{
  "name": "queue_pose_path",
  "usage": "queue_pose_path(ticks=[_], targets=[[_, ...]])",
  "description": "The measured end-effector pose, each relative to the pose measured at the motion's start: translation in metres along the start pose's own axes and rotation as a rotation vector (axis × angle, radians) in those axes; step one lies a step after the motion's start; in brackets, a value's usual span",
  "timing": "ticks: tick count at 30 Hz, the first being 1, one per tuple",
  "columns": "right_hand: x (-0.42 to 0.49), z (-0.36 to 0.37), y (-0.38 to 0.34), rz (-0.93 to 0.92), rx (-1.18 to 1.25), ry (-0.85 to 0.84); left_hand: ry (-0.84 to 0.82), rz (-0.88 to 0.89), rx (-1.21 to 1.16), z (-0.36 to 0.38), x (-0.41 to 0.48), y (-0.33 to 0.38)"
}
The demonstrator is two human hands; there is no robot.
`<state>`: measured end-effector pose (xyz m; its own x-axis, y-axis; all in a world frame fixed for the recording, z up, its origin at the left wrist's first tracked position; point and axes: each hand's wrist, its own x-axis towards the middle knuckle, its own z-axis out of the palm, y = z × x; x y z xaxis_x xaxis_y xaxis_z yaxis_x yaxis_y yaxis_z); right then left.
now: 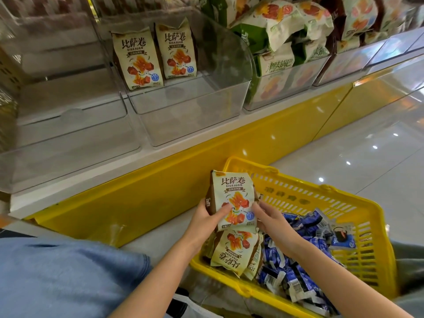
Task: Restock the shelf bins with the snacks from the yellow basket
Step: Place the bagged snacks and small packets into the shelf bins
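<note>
A cream and brown snack bag (232,198) is held upright above the yellow basket (358,212). My left hand (207,219) grips its left side and lower edge, and my right hand (269,218) pinches its lower right corner. Beneath it in the basket lie more of the same bags (236,251) next to several small blue packets (296,269). Up on the shelf, a clear bin (195,104) holds two matching bags (153,53) standing at its back.
An empty clear bin (68,120) sits to the left of that one. To the right are bins with green and white snack bags (282,42). A yellow shelf base (146,187) runs below the bins. Glossy floor (367,143) lies on the right.
</note>
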<state>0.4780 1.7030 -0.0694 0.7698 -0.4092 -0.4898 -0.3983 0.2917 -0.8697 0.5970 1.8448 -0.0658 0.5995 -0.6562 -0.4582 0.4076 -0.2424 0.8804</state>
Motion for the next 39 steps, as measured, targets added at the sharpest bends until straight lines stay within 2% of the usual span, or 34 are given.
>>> queue_pose_path(ticks=[2,4,6,11,15,21,24,31,36,39], targets=[[0.007,-0.002,0.008,0.010,-0.006,0.125,0.050,0.021,-0.004,-0.003,0.002,-0.003],[0.013,-0.006,0.022,0.035,-0.179,0.332,0.075,0.035,-0.020,-0.005,0.003,-0.004],[0.015,-0.008,0.041,0.128,-0.309,0.410,0.099,0.054,-0.036,-0.005,0.004,-0.003],[0.013,0.005,0.077,0.391,-0.229,0.229,0.123,0.077,-0.031,-0.006,0.005,-0.003],[0.019,0.009,0.083,0.382,-0.223,0.196,0.132,0.088,-0.024,-0.007,0.004,-0.003],[0.013,0.019,0.060,0.232,-0.442,0.027,0.136,0.129,-0.007,-0.011,0.000,0.005],[0.005,0.014,0.036,0.108,-0.522,0.035,0.124,0.183,0.017,-0.014,-0.004,0.017],[-0.013,-0.027,-0.082,-0.243,-0.307,0.298,0.110,0.394,0.091,-0.025,-0.020,0.087],[-0.018,-0.015,-0.159,-0.492,-0.167,0.313,0.144,0.518,0.170,-0.047,-0.037,0.142],[-0.018,0.004,-0.196,-0.587,-0.180,0.298,0.174,0.601,0.191,-0.067,-0.045,0.172]])
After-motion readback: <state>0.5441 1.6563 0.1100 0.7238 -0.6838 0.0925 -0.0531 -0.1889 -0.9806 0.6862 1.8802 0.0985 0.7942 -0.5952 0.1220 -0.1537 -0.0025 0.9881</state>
